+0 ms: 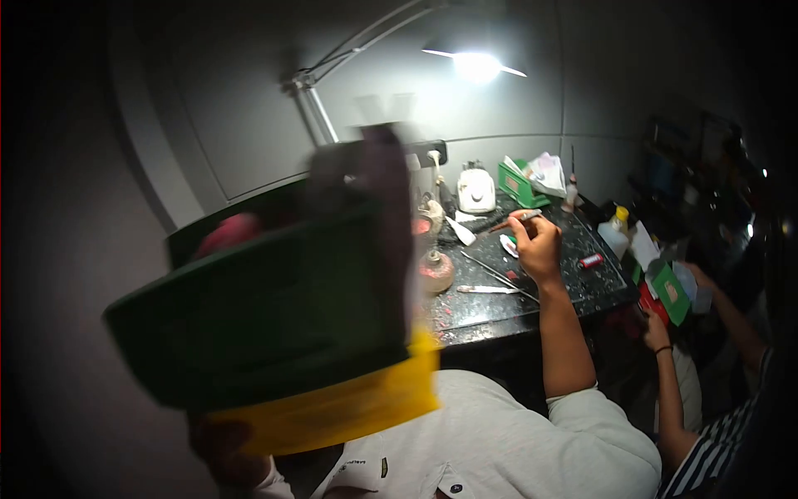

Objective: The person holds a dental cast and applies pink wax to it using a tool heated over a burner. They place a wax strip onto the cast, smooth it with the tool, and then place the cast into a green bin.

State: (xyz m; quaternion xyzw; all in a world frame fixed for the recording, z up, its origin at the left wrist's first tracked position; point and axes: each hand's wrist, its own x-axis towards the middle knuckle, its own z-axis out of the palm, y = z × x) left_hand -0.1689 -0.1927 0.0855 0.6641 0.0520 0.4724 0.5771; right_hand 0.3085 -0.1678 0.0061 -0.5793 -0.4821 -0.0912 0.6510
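Close to the camera, a large dark green box point(258, 324), blurred, fills the left side, with a pinkish-red thing point(229, 233) inside. A yellow piece point(332, 412) shows along its underside. My left hand point(220, 445), in shadow, grips it from below at the lower left. Over the black speckled bench point(465, 328), my right hand point(536, 241) is closed on a slim tool point(503, 224) with a brownish shaft and a silvery end. Beneath it lie a small white-and-green piece point(509, 246), thin metal instruments point(490, 266) and a white-handled knife point(490, 289).
A lamp point(478, 66) shines over the bench. Round glass burners point(435, 273), a white device point(476, 190), a green open box point(519, 183) and a red lighter-like piece point(591, 260) stand around. At right, another person's hands point(657, 333) hold green and red items near a yellow-capped bottle point(615, 233).
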